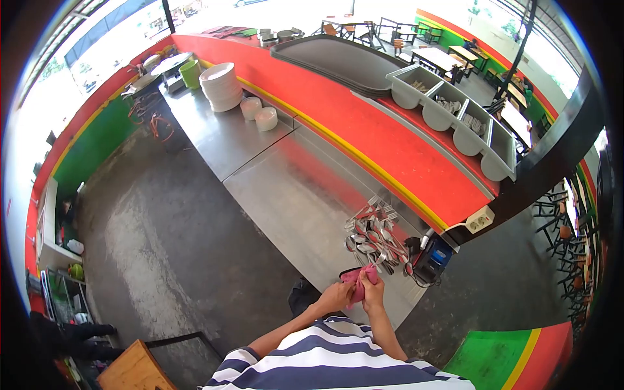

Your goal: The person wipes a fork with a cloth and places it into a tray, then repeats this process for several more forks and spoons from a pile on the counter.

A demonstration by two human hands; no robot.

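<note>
A pink cloth point(357, 291) is bunched between my two hands at the front edge of the steel counter point(296, 198). My left hand point(337, 296) is closed on its left side, and my right hand point(373, 294) grips it from the right. A slim metal utensil seems to stick out above the cloth, but I cannot make out its kind. Just beyond my hands lies a loose pile of spoons and forks point(374, 235) on the steel.
A black and blue device point(434, 258) with a cable stands right of the pile, below a wall socket point(480, 220). White plates point(221, 88) and bowls point(266, 119) stand farther left. On the red ledge point(364, 140) are grey trays point(335, 58) and a cutlery holder point(458, 117).
</note>
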